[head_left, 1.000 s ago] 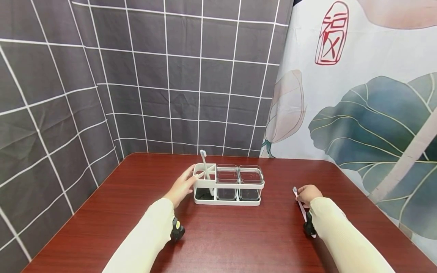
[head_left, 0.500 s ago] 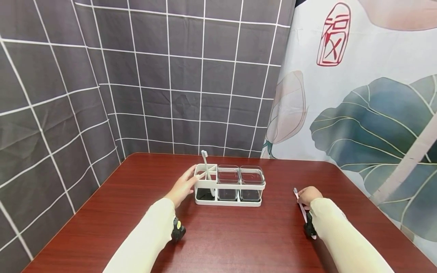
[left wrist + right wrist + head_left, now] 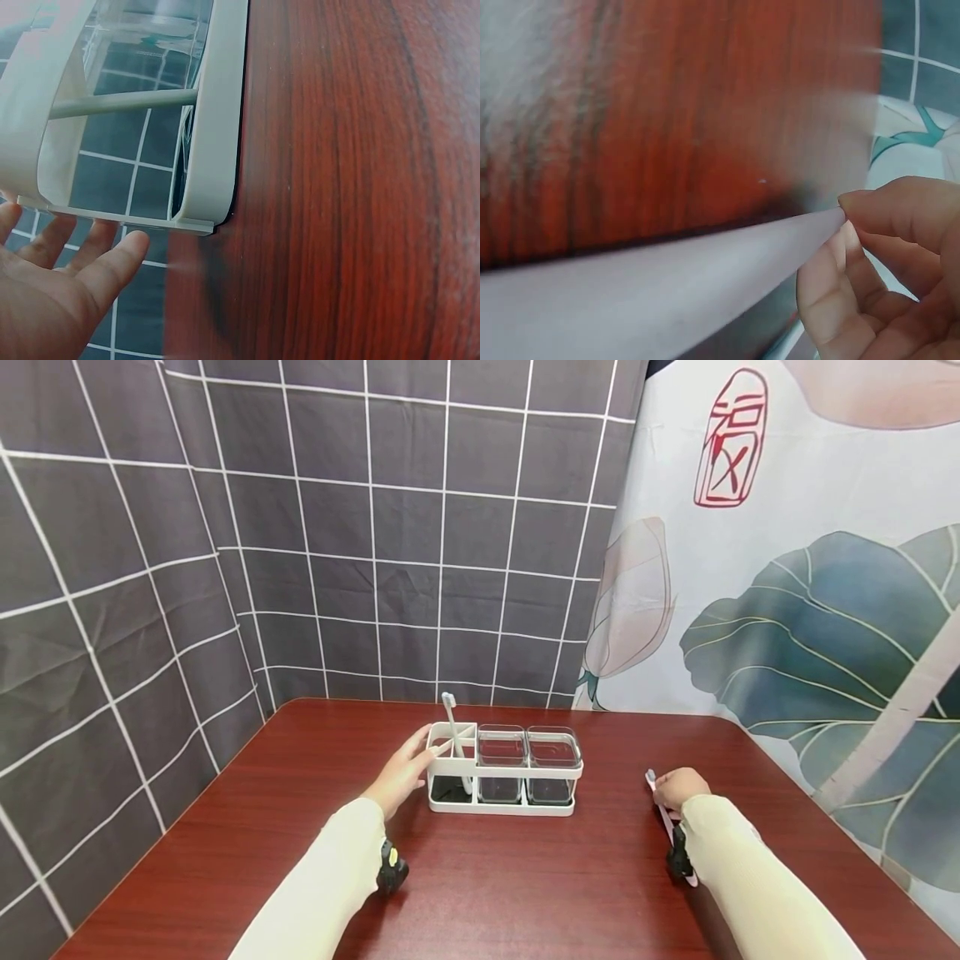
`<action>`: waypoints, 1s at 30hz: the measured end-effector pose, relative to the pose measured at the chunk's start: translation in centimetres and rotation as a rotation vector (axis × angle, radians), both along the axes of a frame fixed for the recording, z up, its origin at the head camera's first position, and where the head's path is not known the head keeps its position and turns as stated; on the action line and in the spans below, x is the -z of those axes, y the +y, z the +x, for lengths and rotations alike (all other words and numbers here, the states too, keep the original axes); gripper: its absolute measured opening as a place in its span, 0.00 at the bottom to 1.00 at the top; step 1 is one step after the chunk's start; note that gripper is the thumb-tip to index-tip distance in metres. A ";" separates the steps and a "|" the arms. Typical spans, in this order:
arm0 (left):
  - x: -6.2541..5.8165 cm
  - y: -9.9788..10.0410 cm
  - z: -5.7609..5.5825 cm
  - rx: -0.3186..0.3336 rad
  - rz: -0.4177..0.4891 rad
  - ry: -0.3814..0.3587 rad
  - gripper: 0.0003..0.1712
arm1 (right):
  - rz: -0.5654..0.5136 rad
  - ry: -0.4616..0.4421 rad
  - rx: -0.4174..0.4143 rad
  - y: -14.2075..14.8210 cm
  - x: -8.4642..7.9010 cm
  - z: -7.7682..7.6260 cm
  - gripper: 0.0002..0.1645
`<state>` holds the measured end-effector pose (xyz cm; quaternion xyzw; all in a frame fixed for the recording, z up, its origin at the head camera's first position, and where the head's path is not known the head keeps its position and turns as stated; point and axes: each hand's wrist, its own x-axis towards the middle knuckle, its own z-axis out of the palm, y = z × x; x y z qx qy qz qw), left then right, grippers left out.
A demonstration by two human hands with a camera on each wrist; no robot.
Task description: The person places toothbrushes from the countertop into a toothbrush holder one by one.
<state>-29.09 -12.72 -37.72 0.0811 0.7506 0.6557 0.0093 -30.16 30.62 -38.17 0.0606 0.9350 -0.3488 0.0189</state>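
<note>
My left hand (image 3: pixel 401 772) holds the left end of a white toothbrush holder (image 3: pixel 517 808), its thumb at the top rim in the head view. Fingertips meet the holder's side (image 3: pixel 214 135) in the left wrist view. A white toothbrush (image 3: pixel 458 739) leans in the holder's divided left compartment, bristles up. To the right, my right hand (image 3: pixel 678 789) pinches a pale pink toothbrush (image 3: pixel 665 822) between thumb and finger, close to its head. Its handle (image 3: pixel 652 277) runs back under the wrist, low over the table, and is partly hidden by the wrist camera.
Two clear square cups (image 3: pixel 502 747) fill the holder's middle and right places. Everything stands on a red-brown wooden table (image 3: pixel 555 885). Behind it hang a dark grid-patterned curtain (image 3: pixel 405 518) and a white cloth with a lotus print (image 3: pixel 795 610).
The view shifts slightly. Both hands stay nearly in place, the left at the holder and the right on the pink toothbrush, whose head turns a little.
</note>
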 end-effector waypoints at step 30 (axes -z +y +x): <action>0.1 -0.1 0.0 0.011 0.016 -0.006 0.34 | -0.243 0.284 0.063 -3.8 -5.9 0.0 0.25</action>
